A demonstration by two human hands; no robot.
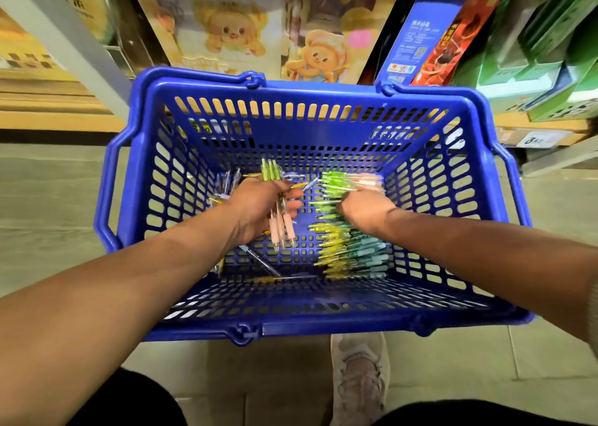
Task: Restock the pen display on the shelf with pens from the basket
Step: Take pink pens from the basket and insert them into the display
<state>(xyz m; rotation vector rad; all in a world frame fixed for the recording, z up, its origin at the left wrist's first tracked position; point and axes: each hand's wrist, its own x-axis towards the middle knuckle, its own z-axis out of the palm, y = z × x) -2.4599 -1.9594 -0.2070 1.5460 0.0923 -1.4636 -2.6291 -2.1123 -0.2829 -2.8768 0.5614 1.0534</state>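
- Head view: gripping three pens (281, 221) in the left hand (259, 205), fingers curled round them, barrels poking out above and below.
- Cannot tell the right hand (365, 207) grip: fingertips buried in the pen pile (351, 251) inside the basket (323, 90).
- Risk of one slipping from that loose, fanned bunch on lifting, falling back beneath the fingers.
- Risk of snagging neighbours beside the right fingers, scattering the sorted rows.

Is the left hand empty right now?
No, the left hand grips a small bunch of pens with pink grips and green tops, inside the blue basket.
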